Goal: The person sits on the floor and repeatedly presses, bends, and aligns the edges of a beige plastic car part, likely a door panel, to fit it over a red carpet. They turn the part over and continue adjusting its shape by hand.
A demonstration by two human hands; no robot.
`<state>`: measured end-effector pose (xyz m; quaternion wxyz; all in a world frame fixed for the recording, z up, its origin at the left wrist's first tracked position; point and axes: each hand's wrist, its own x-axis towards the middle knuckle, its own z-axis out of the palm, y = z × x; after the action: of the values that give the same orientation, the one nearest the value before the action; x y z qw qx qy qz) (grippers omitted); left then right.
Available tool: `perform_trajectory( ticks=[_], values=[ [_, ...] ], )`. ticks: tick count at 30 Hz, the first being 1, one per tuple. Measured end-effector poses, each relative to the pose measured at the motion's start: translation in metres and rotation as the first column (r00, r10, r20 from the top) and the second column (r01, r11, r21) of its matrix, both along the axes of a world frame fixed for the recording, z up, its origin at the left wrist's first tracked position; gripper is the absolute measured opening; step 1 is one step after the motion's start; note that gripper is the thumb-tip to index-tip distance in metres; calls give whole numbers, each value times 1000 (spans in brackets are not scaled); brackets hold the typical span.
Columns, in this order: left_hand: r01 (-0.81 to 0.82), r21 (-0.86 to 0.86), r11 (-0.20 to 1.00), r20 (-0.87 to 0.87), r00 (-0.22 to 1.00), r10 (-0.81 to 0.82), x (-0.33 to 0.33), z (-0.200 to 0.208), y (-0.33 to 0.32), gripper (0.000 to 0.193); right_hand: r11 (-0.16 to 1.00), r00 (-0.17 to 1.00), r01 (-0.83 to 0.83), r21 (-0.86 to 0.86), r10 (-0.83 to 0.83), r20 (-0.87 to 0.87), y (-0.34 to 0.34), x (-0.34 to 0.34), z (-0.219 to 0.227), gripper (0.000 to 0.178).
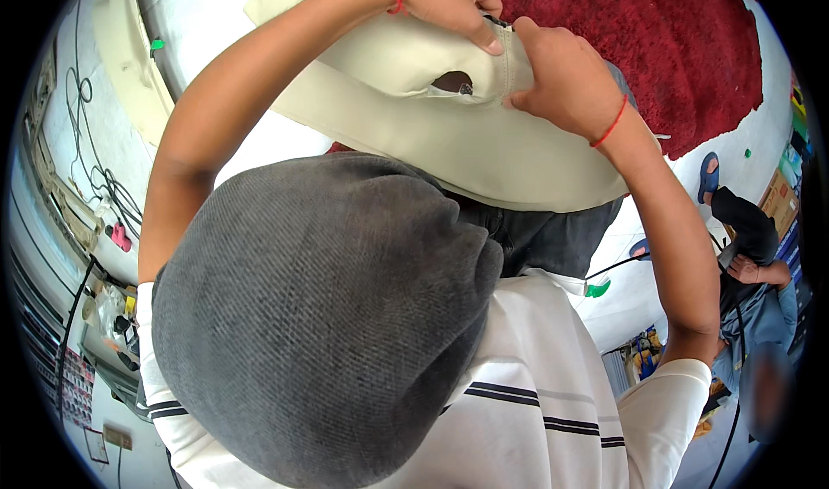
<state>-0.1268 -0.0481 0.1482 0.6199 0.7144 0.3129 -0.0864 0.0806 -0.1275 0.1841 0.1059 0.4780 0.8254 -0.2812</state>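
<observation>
A large beige, leather-like cover [527,168] lies across dark trousers near the top middle. Its stitched seam [506,67] runs up to the far edge, with an oval opening [452,81] just left of it. My left hand [453,3] pinches the cover beside the seam's far end, thumb on top. From the other side my right hand [566,76] grips it, thumb and fingers spread along the seam. A small dark piece [496,21] shows at the edge between the two hands; I cannot make out what it is. Some fingertips are hidden beneath the material.
A dark red carpet [665,48] lies beyond my right hand. Another beige panel [129,57] rests at the far left, near black cables [108,187]. To the right sits another person [760,273] by a cardboard box [780,202]. A grey hat [319,316] blocks the lower middle.
</observation>
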Motion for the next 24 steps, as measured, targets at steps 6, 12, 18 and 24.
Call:
perform_trajectory(
  ticks=[6, 12, 18, 24],
  values=[
    [53, 25, 998, 78, 995, -55, -10, -8, -1, 26, 997, 995, 70, 36, -67, -71, -3, -6, 0, 48],
    [-33, 118, 992, -53, 998, 39, -64, 12, 21, 28, 981, 944, 14, -196, -77, -320, 25, 0, 19, 29],
    [-140, 296, 945, -93, 980, 174, -100, 19, 7, 32, 994, 989, -38, -102, 23, -147, 39, -4, 26, 24],
    [-201, 684, 701, -3, 960, 279, -86, 61, 1, 37, 978, 905, 209, 17, -187, -382, 38, -39, 7, 19]
  ],
)
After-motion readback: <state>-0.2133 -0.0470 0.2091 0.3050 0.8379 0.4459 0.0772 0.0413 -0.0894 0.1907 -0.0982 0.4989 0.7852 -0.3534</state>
